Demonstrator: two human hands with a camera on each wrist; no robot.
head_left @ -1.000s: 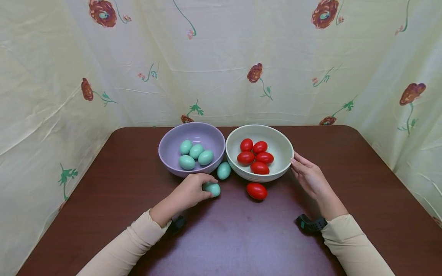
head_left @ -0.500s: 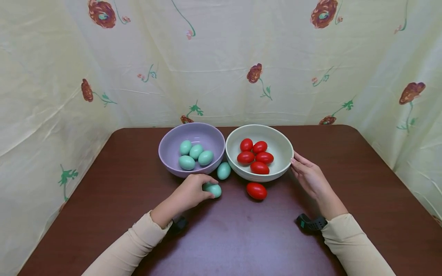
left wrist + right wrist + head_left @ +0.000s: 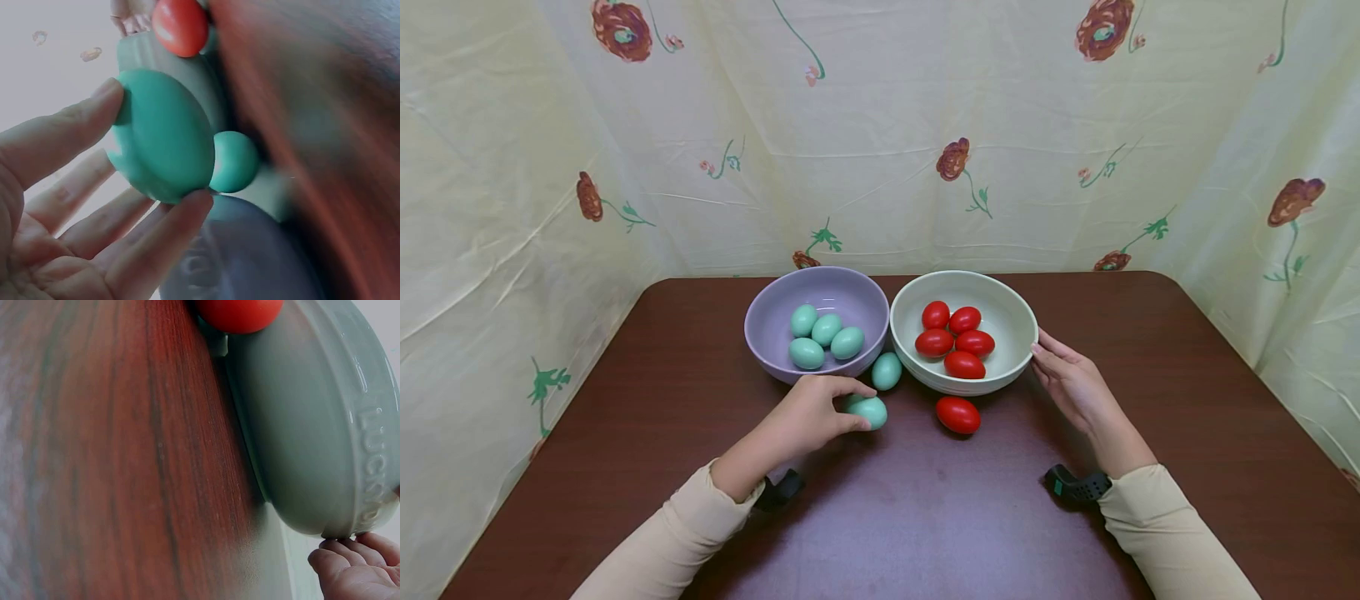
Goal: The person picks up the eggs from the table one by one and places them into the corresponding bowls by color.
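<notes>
My left hand (image 3: 801, 417) pinches a mint-green egg (image 3: 869, 412) between thumb and fingertips, in front of the purple bowl (image 3: 861, 296). The left wrist view shows this egg (image 3: 162, 134) up close, other fingers spread behind it. Several mint-green eggs (image 3: 807, 353) lie inside the purple bowl. My right hand (image 3: 1078, 392) touches the right side of the pale green bowl (image 3: 1015, 325) with nearly straight fingers. In the right wrist view its fingertips (image 3: 334, 547) meet that bowl's outer wall. Several red eggs (image 3: 933, 342) lie in the pale bowl.
A loose mint-green egg (image 3: 887, 372) sits between the two bowls at their front. One red egg (image 3: 958, 415) lies on the brown table (image 3: 940, 517) before the pale bowl. A flowered curtain (image 3: 865, 150) hangs behind and at both sides.
The egg in my left hand has shifted slightly right and shows more fully, and the left wrist has turned a little. My right hand and both bowls stay put.
</notes>
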